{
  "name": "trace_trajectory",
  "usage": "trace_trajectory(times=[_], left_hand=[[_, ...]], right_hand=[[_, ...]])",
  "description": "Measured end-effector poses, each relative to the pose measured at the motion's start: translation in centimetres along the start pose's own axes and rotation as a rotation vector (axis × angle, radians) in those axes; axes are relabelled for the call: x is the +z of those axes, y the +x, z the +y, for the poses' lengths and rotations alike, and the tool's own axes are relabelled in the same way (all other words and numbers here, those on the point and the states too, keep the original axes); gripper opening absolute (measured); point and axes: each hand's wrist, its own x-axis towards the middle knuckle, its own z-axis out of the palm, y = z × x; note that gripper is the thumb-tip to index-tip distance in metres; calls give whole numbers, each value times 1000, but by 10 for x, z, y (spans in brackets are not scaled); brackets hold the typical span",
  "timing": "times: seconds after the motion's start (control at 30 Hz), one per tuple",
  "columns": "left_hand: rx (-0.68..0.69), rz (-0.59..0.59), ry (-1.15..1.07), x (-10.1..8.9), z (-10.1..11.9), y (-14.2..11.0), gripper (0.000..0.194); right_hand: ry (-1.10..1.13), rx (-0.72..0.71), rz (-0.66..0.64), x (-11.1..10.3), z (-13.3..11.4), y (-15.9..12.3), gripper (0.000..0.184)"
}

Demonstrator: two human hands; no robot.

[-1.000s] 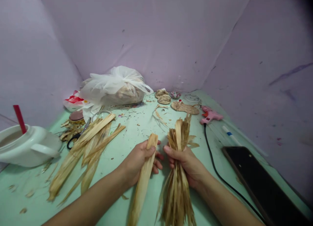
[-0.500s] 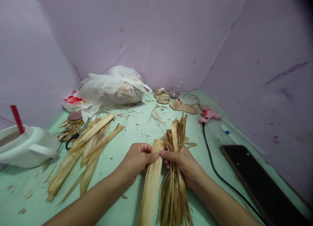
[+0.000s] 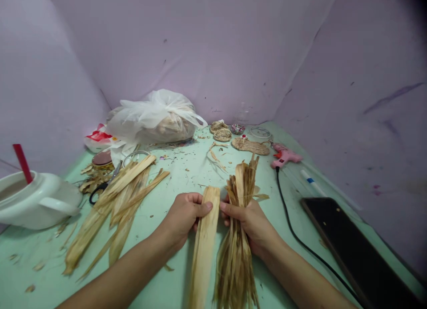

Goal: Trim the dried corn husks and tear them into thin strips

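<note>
Head view: a person's 2 bare hands work close together above a pale green table [image 3: 180,171], with purple walls [image 3: 207,46] around it. The left hand [image 3: 183,217] pinches a flat, pale strip of dried leaf [image 3: 205,246] near its upper end, thumb on top and the other fingers partly hidden behind. From those fingers the strip slants down toward the viewer and runs out of sight at the bottom edge. The right hand [image 3: 250,222] is closed around the middle of a bundle of brown dried leaves [image 3: 236,269], which flares out above and below the grip. The right thumb tip is just beside the strip's edge; whether they touch is hard to tell.

To the left of the left fingers lies a loose pile of dried leaves [image 3: 91,235], with scissors [image 3: 106,183] beside it and a white pot [image 3: 63,195] holding a red stick [image 3: 22,163] farther out. Beyond the fingers sit a tied white plastic bag [image 3: 153,119], to the left, and a flat woven piece [image 3: 251,147], to the right. Right of the right fingers are a pink glue gun [image 3: 286,156], its black cord [image 3: 288,222] and a dark phone [image 3: 353,246].
</note>
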Motion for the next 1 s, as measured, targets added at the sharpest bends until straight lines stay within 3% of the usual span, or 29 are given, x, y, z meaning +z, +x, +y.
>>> trace_trajectory(times=[0.07, 0.17, 0.33, 0.5, 0.57, 0.63, 0.7, 0.83, 1.0], left_hand=[[46, 84, 67, 0, 1, 0, 26], [117, 111, 150, 3, 4, -4, 22], [128, -149, 95, 8, 9, -13, 19], [154, -250, 101, 9, 11, -16, 16], [135, -178, 102, 9, 12, -15, 19], [118, -23, 83, 7, 13, -14, 30], [59, 49, 47, 4, 12, -12, 40], [-63, -126, -67, 2, 7, -8, 35], [-18, -43, -66, 6, 2, -8, 23]], right_hand=[[-31, -41, 38, 1, 0, -1, 23], [-72, -97, -47, 2, 1, -4, 25], [5, -74, -251, 2, 2, -7, 24], [43, -29, -228, 0, 1, -4, 21], [84, 22, -160, 0, 0, -3, 22], [117, 55, -101, 1, -1, -3, 27], [142, 67, -106, 1, -1, -4, 32], [142, 89, -199, 0, 1, -5, 34], [105, 96, -202, -2, 2, -3, 34]])
